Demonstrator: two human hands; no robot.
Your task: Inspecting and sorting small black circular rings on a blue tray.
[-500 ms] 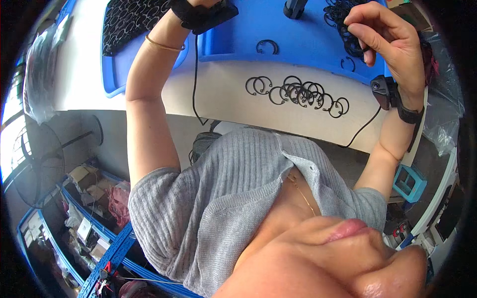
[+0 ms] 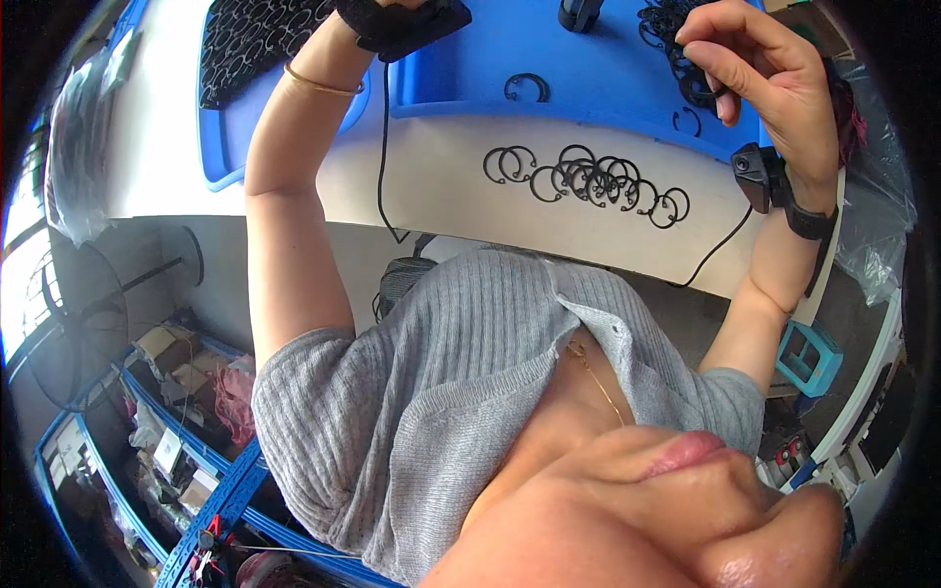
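Observation:
My right hand (image 2: 769, 73) is over the right part of a blue tray (image 2: 441, 73), beside a heap of black retaining rings (image 2: 662, 29). Its thumb and forefinger tips are pressed close together and the other fingers are curled; whatever they hold cannot be made out. Only a sliver of my left hand (image 2: 400, 3) shows at the top edge, its fingers out of view. A couple of overlapping rings (image 2: 527, 88) and a single ring (image 2: 686, 122) lie in the tray near its front rim. Several loose retaining rings (image 2: 598, 181) overlap on the white table (image 2: 441, 186) in front.
A second blue tray (image 2: 223, 162) at the left holds rows of black rings (image 2: 260, 49). A dark upright post (image 2: 579, 15) stands in the middle tray. Black cables run from both wrist devices over the table's front edge. Plastic bags (image 2: 83, 162) hang at the left.
My right hand has shifted very slightly up and left, its thumb and forefinger still together. The rings on the table lie as before.

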